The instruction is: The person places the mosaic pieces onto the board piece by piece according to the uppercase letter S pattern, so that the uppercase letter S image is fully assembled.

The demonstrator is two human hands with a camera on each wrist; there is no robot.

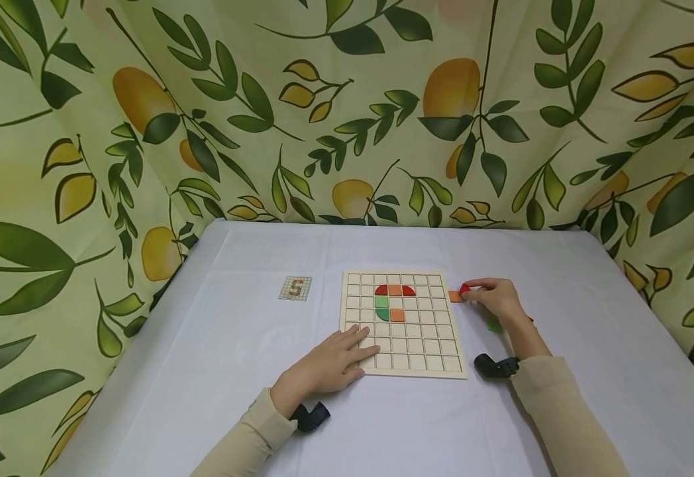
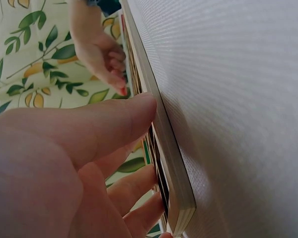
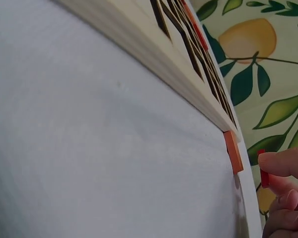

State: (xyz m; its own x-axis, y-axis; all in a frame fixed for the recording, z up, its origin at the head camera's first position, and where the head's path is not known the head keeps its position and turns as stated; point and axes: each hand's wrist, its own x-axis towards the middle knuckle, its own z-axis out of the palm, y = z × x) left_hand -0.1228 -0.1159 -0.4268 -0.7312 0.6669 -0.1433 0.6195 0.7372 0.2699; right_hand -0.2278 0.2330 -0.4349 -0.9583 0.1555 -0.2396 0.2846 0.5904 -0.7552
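A wooden grid board [image 1: 436, 346] lies on the white cloth. Two red quarter-round tiles with an orange square tile [image 1: 395, 290] between them form a row in its upper part. Under the left one sit a light green square [image 1: 381, 301] and a dark green quarter-round [image 1: 382, 315], with another orange square [image 1: 397, 316] beside it. My left hand [image 1: 332, 361], fingers spread, rests on the board's near left corner. Past the board's right edge, my right hand [image 1: 498, 301] pinches a small red tile [image 3: 263, 176] between thumb and fingers, close to a loose orange tile [image 3: 233, 152].
A small pattern card [image 1: 296, 288] showing an S-like figure on a grid lies left of the board. Green pieces [image 1: 494, 325] lie partly hidden under my right forearm. A leaf-and-fruit patterned curtain [image 1: 353, 132] hangs behind the table and along its sides.
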